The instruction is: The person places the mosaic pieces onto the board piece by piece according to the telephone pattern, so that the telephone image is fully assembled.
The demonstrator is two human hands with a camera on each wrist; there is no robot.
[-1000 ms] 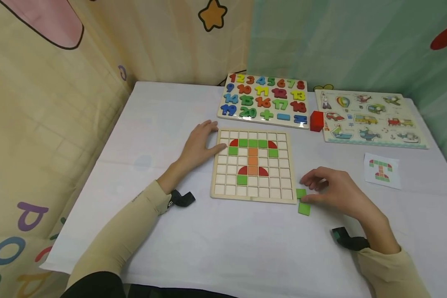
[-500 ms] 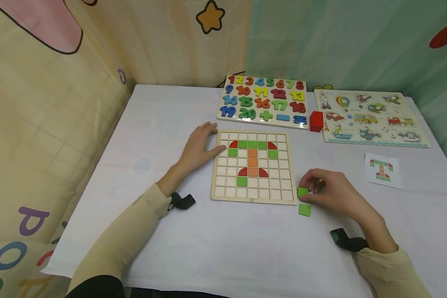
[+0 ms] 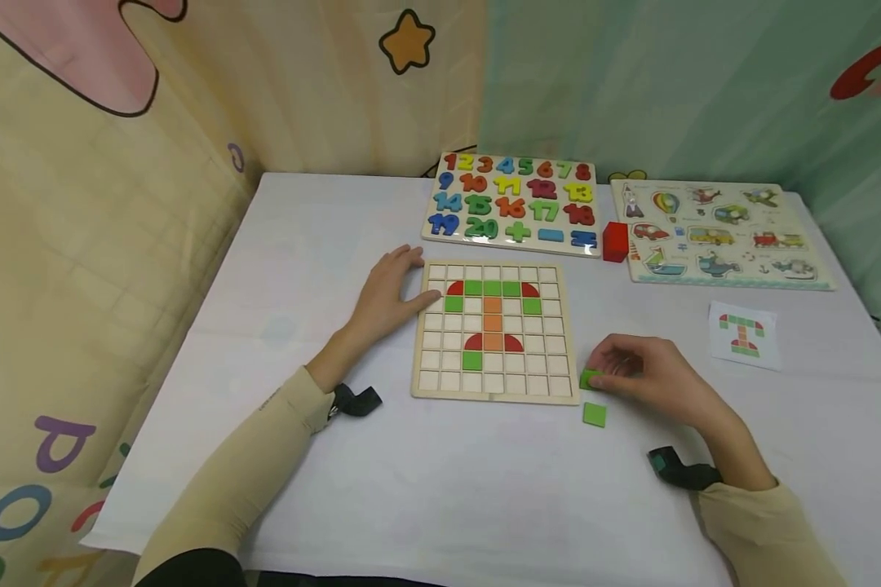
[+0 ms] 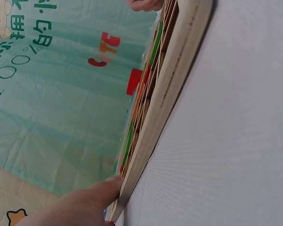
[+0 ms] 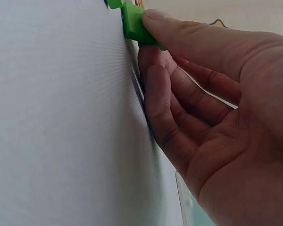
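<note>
A wooden grid board point(image 3: 429, 381) lies mid-table, with green and orange squares and red quarter-round pieces set in a mushroom-like pattern. My left hand point(image 3: 387, 295) rests at its left side, thumb on the rim and fingers extended; in the left wrist view the thumb point(image 4: 106, 190) touches the board's edge. Just off the board's lower right corner, my right hand point(image 3: 649, 377) pinches a green square tile point(image 3: 588, 379). The right wrist view shows the thumb pressed on this tile point(image 5: 133, 24), which looks tilted. Another green tile point(image 3: 595, 415) lies flat on the cloth nearer me.
A number puzzle board point(image 3: 514, 204) lies behind the grid board. Right of it are a red block point(image 3: 615, 242) and a vehicle picture puzzle point(image 3: 727, 236). A small pattern card point(image 3: 745, 336) lies at the right. Printed curtains point(image 3: 323, 90) hang behind the white-covered table.
My right hand has closed its thumb and fingers on the upper green tile, which now looks tilted. The left hand keeps its place on the board. The head view has shifted slightly.
</note>
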